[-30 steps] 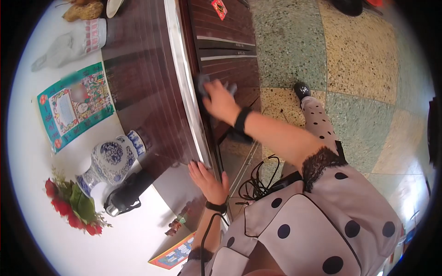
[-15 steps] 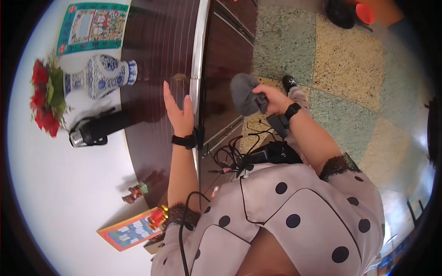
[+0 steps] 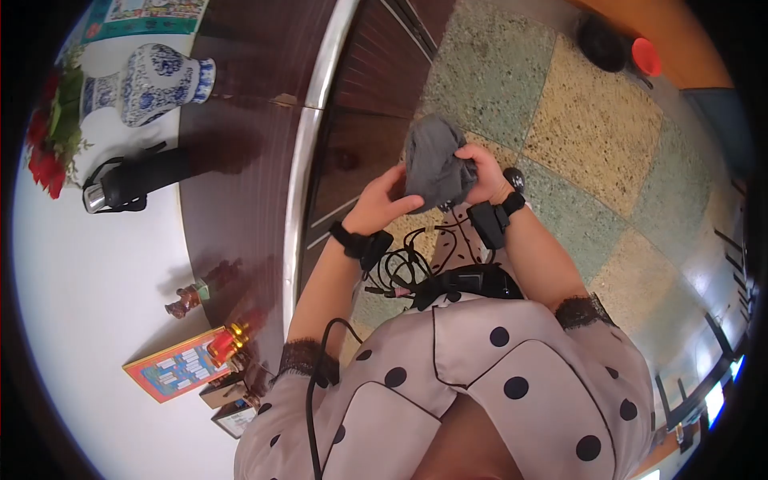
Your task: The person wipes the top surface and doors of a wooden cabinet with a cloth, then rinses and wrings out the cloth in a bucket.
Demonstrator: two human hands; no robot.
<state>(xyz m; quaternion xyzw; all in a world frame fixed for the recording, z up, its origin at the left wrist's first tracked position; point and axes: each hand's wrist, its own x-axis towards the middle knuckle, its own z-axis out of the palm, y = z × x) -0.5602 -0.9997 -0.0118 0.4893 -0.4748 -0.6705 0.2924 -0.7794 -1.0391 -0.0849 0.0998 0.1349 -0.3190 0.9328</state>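
A crumpled grey cloth (image 3: 434, 160) is held up in front of my body, over the gap between the cabinet and the floor. My right hand (image 3: 485, 174) grips its right side, thumb on top. My left hand (image 3: 382, 202) takes its lower left edge between thumb and fingers, with the fingertips partly hidden behind the cloth. Both wrists carry black straps with small black boxes.
To my left is a dark wooden cabinet top (image 3: 248, 144) with a metal edge. On it are a blue-and-white vase (image 3: 156, 84), a black thermos (image 3: 136, 180), a figurine (image 3: 184, 300) and a colourful framed card (image 3: 176, 364). Black cables (image 3: 404, 268) hang at my waist.
My left hand has come off the cabinet top area and moved right onto the grey cloth. The cloth is now between both hands, and my view has shifted toward the floor.
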